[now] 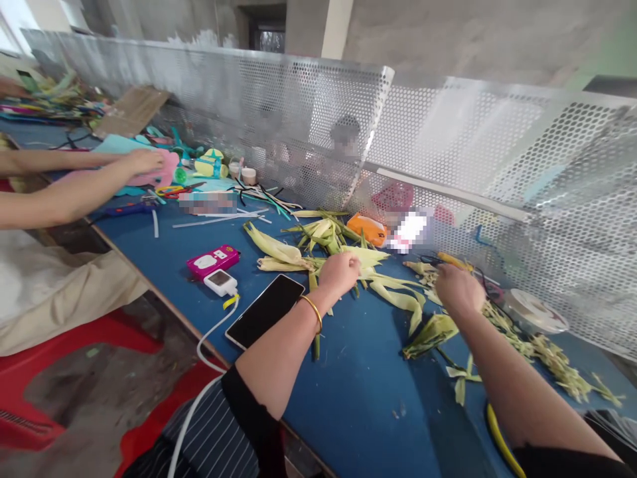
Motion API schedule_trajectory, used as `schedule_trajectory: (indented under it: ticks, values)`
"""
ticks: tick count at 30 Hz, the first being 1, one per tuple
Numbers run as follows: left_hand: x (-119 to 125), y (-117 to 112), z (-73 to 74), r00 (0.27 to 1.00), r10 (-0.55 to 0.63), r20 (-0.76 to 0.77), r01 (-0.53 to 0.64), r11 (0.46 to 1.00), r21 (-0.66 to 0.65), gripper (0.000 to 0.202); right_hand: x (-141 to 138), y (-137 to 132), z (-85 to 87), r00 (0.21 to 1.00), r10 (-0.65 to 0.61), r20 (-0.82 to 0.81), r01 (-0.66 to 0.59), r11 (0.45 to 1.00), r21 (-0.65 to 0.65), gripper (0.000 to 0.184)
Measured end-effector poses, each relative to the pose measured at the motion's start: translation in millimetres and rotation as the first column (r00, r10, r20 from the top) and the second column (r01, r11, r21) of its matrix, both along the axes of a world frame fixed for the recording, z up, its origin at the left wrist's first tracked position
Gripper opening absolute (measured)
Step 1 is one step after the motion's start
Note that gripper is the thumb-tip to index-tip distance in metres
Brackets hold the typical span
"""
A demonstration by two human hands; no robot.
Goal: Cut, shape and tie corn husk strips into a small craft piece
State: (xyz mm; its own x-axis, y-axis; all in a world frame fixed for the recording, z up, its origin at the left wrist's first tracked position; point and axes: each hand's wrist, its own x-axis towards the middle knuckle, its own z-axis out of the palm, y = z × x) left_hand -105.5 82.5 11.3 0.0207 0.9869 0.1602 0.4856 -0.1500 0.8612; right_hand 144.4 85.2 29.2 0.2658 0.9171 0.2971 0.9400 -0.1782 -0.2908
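My left hand (341,273) is closed, its fingers curled over a heap of pale green corn husks (326,236); whether a strip is pinched in it I cannot make out. Long husk strips (398,295) spread to its right across the blue table (358,385). My right hand (460,289) is also closed, fingertips turned away, beside a row of shredded, knotted husk pieces (557,362). What it grips, if anything, is hidden. A folded green husk bundle (432,334) lies just below that hand, and an orange-handled tool (455,261) is behind it.
A black phone (266,311), a magenta device (213,262) and a white cabled gadget (221,282) lie at left. An orange packet (367,229), a lit screen (411,231) and a tape roll (536,311) sit near the perforated metal screen (448,146). A co-worker's hands (149,166) hold pink material.
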Motion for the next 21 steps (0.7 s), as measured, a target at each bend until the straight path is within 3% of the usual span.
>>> schedule_trajectory:
  ticks: [1,3,6,8,9,10,11,14,17,21]
  values:
    - [-3,3,1.7,0.995,0.048,0.092,-0.051,0.998,0.033,0.019,7,-1,2.8,0.987,-0.114,0.112,0.112,0.993,0.026,0.039]
    - [-10,10,5.9,0.943,0.16,0.292,-0.195,0.976,0.094,0.017,4,-6,2.9,0.98,-0.106,0.167,0.103,0.994,0.026,0.038]
    - [-22,17,11.8,0.808,0.281,0.518,-0.4,0.907,0.132,0.015,-42,-19,-13.0,0.959,0.25,0.136,-0.244,0.968,-0.06,0.026]
    - [-27,19,13.2,0.76,0.31,0.571,-0.477,0.863,0.167,0.014,-86,-27,-29.3,0.778,0.622,-0.083,-0.628,0.77,-0.114,0.022]
    - [-28,19,12.9,0.756,0.316,0.573,-0.494,0.85,0.183,0.014,-106,-31,-36.9,0.667,0.726,-0.168,-0.745,0.652,-0.144,0.026]
    - [-28,18,12.1,0.764,0.319,0.561,-0.497,0.845,0.197,0.014,-124,-33,-43.4,0.593,0.78,-0.202,-0.805,0.568,-0.171,0.029]
    - [-27,16,10.9,0.78,0.322,0.537,-0.491,0.847,0.205,0.013,-137,-35,-48.5,0.561,0.803,-0.202,-0.827,0.53,-0.189,0.028]
    - [-19,9,7.5,0.848,0.338,0.409,-0.448,0.869,0.211,0.013,-153,-37,-55.7,0.531,0.823,-0.203,-0.844,0.492,-0.214,0.013]
    - [-7,-2,6.4,0.927,0.304,0.219,-0.353,0.904,0.242,0.016,-146,-40,-57.9,0.516,0.834,-0.194,-0.853,0.479,-0.21,0.019]
    - [10,-14,4.1,0.98,0.194,0.039,-0.197,0.956,0.218,0.017,-139,-49,-62.5,0.621,0.777,-0.1,-0.776,0.591,-0.222,0.028]
